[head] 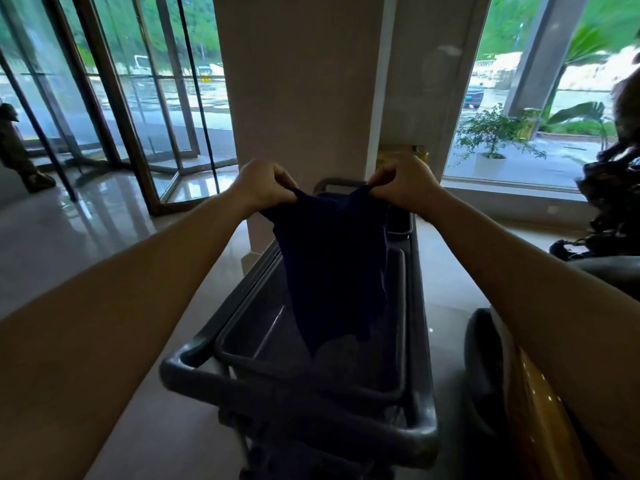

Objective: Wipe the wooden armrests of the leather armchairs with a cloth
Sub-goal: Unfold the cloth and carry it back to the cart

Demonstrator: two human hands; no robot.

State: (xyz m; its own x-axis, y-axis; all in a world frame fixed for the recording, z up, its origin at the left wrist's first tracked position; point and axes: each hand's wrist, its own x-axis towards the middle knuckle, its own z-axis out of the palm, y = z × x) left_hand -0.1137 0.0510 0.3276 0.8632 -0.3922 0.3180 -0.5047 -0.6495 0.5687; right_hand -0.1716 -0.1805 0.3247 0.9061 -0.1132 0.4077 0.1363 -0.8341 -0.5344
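Note:
A dark blue cloth (332, 268) hangs spread between both hands above a grey cleaning cart. My left hand (265, 187) pinches its upper left corner. My right hand (403, 183) pinches the upper right corner. The cloth's lower end dangles down into the cart's bin. No armchair or wooden armrest is clearly in view; a glossy yellow-brown curved surface (540, 420) shows at the lower right, partly behind my right forearm.
The grey cart (301, 393) with its tub stands directly in front of me on a shiny tiled floor. A wide pillar (298, 81) rises behind it. A revolving glass door (114, 98) is at left, a window and potted plant (491, 140) at right. A person (616, 188) sits at the far right.

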